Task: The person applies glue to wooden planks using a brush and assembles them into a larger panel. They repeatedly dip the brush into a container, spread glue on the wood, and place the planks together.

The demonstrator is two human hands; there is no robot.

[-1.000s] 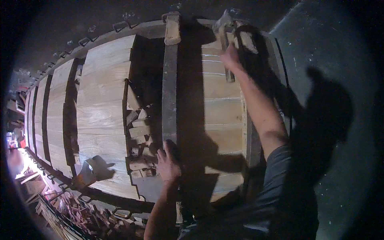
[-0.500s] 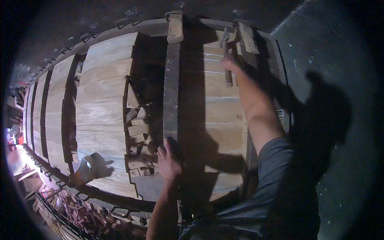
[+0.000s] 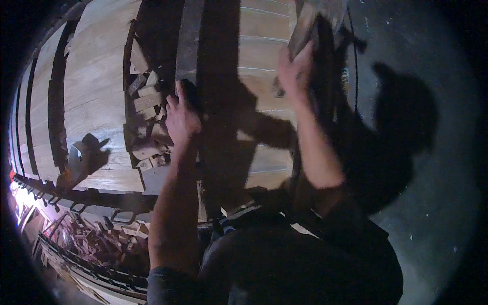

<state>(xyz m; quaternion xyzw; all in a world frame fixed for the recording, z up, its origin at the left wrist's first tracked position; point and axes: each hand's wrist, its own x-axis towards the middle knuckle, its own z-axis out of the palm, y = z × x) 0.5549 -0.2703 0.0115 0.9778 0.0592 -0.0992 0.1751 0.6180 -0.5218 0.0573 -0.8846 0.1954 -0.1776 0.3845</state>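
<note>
My left hand (image 3: 183, 119) leans on a dark beam (image 3: 189, 46) that runs across the work, its visible fingers stretched over the beam's left side. To the right lies a panel of pale boards (image 3: 265, 51) with white lines along the joints. Over the panel's right edge, my right hand (image 3: 296, 73) is closed round a hammer; its handle end (image 3: 278, 90) pokes out below the fist, slightly blurred, and I cannot make out its head. A wooden block (image 3: 303, 28) shows just beyond that hand.
Left of the beam, loose wood offcuts (image 3: 147, 96) fill a gap beside a wide board panel (image 3: 96, 81). A cup-like container (image 3: 71, 162) stands on that panel. Metal loops (image 3: 123, 217) line the near rail, with scrap wood (image 3: 101, 239) below. Dark floor (image 3: 406, 40) lies at right.
The view has shifted, so the panels sit higher and further left. My right hand has come nearer along the panel's right side with the hammer. My left hand stays on the beam.
</note>
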